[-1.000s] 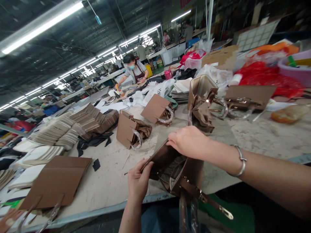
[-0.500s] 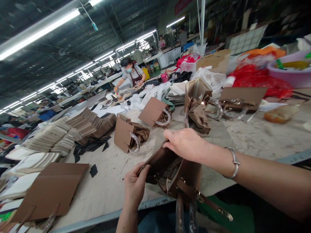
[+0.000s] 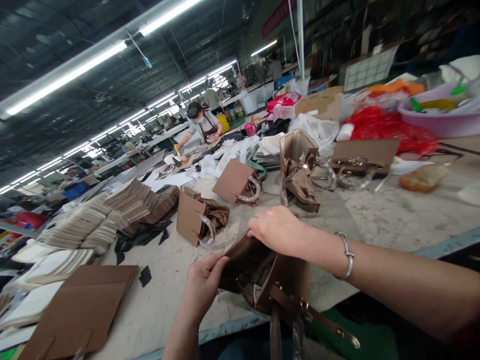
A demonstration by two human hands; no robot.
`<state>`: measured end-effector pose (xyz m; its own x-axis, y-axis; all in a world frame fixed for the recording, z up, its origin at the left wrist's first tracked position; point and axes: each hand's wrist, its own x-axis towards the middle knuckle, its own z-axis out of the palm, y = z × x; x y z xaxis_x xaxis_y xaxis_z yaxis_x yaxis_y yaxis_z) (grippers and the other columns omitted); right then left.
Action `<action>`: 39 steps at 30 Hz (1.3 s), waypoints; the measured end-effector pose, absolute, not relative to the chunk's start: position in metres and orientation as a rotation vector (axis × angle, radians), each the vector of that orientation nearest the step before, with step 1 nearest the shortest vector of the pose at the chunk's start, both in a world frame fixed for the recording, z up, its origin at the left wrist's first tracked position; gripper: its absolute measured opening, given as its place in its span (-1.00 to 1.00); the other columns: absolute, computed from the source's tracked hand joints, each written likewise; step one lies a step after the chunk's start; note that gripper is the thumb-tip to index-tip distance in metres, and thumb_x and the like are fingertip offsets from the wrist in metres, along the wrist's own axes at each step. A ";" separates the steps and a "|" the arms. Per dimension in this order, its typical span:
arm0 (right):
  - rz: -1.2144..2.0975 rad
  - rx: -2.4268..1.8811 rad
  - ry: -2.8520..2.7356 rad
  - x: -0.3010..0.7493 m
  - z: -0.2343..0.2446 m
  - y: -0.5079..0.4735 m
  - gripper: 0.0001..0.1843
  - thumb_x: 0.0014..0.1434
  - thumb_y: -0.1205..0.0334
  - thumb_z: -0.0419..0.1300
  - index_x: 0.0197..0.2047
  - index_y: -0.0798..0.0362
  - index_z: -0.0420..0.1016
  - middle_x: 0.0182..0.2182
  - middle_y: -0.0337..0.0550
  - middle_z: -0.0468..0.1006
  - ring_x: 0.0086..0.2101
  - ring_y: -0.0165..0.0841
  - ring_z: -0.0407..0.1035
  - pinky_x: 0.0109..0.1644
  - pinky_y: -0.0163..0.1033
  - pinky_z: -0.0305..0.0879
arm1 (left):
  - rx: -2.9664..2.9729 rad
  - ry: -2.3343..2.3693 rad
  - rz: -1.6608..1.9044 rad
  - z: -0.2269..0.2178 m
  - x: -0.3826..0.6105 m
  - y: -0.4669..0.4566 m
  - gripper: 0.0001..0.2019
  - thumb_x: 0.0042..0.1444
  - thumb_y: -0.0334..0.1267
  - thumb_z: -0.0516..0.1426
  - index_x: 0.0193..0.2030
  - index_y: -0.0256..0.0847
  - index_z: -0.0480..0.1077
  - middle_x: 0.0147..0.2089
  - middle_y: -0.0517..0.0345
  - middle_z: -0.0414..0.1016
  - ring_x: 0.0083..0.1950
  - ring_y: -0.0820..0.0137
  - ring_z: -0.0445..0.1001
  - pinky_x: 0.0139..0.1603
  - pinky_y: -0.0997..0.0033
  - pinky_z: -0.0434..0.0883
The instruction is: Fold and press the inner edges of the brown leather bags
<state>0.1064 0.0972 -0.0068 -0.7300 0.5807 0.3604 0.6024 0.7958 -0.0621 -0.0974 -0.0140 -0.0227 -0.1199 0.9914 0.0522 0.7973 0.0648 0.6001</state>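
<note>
A brown handbag (image 3: 287, 280) lies tilted at the table's front edge, its mouth open toward me. My left hand (image 3: 204, 280) pinches the near left corner of its back rim, thumb on top. Farther along the same rim, my right hand (image 3: 279, 230) grips the other corner with bent fingers; a silver bangle is on that wrist. A strap with gold-coloured metal fittings (image 3: 348, 337) hangs off the bag's front, and its wrapped handles drop below the table edge. The bag's lower inside is dark and partly hidden.
Several other brown bags, one of them (image 3: 193, 217) ahead of my left hand, stand on the table. A flat brown panel (image 3: 82, 305) lies at left, near stacked brown pieces (image 3: 138, 202). A purple basin (image 3: 442, 117) is at right. A co-worker (image 3: 202, 125) works farther back.
The view has shifted slightly. Both hands stay on the bag's rim; my left fingers have moved a little along the corner, and the bag remains about where it was.
</note>
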 end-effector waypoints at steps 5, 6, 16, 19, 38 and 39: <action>-0.052 -0.882 -2.626 0.105 -0.006 0.098 -0.78 0.19 0.23 0.11 -0.43 0.10 0.48 -0.48 -0.10 0.58 -0.48 -0.34 0.41 -0.48 -0.31 0.08 | 1.928 2.026 0.506 -0.013 -0.098 -0.012 -0.68 0.19 -0.14 -0.01 -0.34 -0.22 0.52 -0.47 0.18 0.51 -0.41 0.41 0.44 -0.36 0.50 0.31; -0.050 -0.883 -2.632 0.105 -0.006 0.098 -0.79 0.19 0.24 0.10 -0.43 0.09 0.48 -0.47 -0.10 0.58 -0.47 -0.33 0.41 -0.48 -0.31 0.09 | 1.950 1.987 0.423 -0.007 -0.096 -0.011 -0.69 0.19 -0.14 -0.01 -0.32 -0.20 0.52 -0.45 0.18 0.53 -0.39 0.40 0.45 -0.34 0.50 0.31; -0.029 -0.907 -2.654 0.112 -0.003 0.102 -0.82 0.19 0.22 0.11 -0.38 0.10 0.47 -0.42 -0.07 0.58 -0.40 -0.28 0.46 -0.43 -0.30 0.14 | 2.184 2.028 0.214 -0.002 -0.062 0.033 -0.78 0.19 -0.27 0.02 -0.24 -0.12 0.52 -0.32 0.17 0.58 -0.30 0.39 0.49 -0.29 0.50 0.26; 0.015 -0.829 -2.644 0.124 0.000 0.103 -0.82 0.17 0.17 0.16 -0.20 0.08 0.45 -0.38 -0.11 0.58 -0.37 -0.30 0.46 -0.41 -0.30 0.14 | 2.179 2.026 0.254 -0.008 -0.063 0.035 -0.78 0.20 -0.29 0.01 -0.26 -0.16 0.50 -0.34 0.17 0.57 -0.34 0.42 0.48 -0.33 0.51 0.24; -0.034 -0.877 -2.610 0.132 -0.004 0.102 -0.82 0.21 0.30 0.03 -0.38 0.09 0.41 -0.43 -0.12 0.51 -0.41 -0.32 0.39 -0.40 -0.27 0.08 | 2.266 1.975 0.186 -0.007 -0.068 0.033 -0.72 0.25 -0.25 -0.07 -0.39 -0.20 0.39 -0.44 0.17 0.48 -0.42 0.45 0.41 -0.38 0.51 0.17; -0.032 -0.903 -2.607 0.131 -0.003 0.102 -0.83 0.20 0.30 0.03 -0.37 0.09 0.40 -0.42 -0.12 0.52 -0.40 -0.31 0.39 -0.39 -0.27 0.09 | 2.264 1.983 0.179 -0.007 -0.067 0.033 -0.72 0.25 -0.25 -0.07 -0.41 -0.20 0.38 -0.46 0.18 0.46 -0.42 0.45 0.40 -0.39 0.51 0.16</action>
